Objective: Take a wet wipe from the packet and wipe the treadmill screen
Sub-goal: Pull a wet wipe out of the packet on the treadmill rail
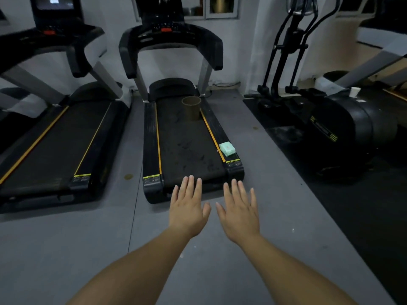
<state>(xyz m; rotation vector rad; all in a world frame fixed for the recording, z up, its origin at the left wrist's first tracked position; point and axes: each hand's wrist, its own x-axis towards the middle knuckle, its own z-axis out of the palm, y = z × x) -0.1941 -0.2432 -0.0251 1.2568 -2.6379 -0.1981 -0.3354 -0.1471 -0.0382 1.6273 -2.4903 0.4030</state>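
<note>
A pale green wet wipe packet [227, 148] lies on the right side rail of the middle treadmill [187, 148], near its rear end. The treadmill's screen [162, 9] is far ahead at the top, dark and partly cut off by the frame edge. My left hand [187, 208] and my right hand [240, 210] are stretched out side by side, palms down, fingers straight and spread, above the floor just behind the treadmill's rear edge. Both hands hold nothing. The packet is ahead of my right hand, clearly apart from it.
A brown cardboard cylinder [191, 107] stands upright on the belt near the front. A second treadmill [57, 137] is on the left. An elliptical machine [330, 119] with a white cup [354, 92] on it stands on the right. Grey floor [132, 249] lies below my arms.
</note>
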